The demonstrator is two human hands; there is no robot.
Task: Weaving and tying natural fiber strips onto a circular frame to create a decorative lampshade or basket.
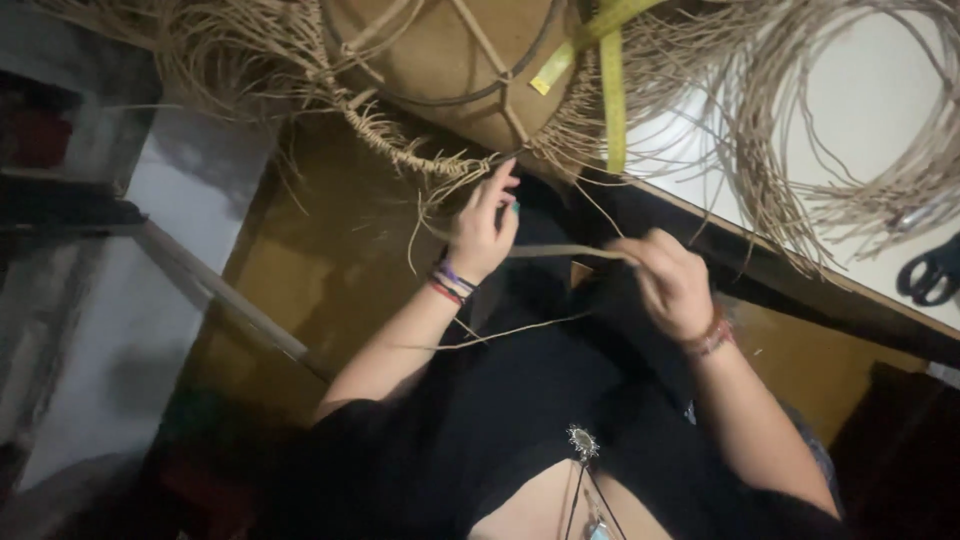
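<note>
My left hand [480,232] is raised to the fringed rim of a woven straw piece [440,60], its fingertips touching the braided edge [420,160]. It holds one end of a flat straw strand [560,251]. My right hand [670,285] pinches the other end, so the strand runs taut between both hands. A thinner loose strand [520,328] hangs below them across my dark clothing. Both wrists wear bead bracelets.
A yellow tape measure [612,95] drapes over the woven piece. Coiled straw strands [850,130] lie on a white tabletop [850,70] at the right, with black scissors [930,272] at its right edge. A brown floor [320,270] and a wooden stick [230,300] lie at the left.
</note>
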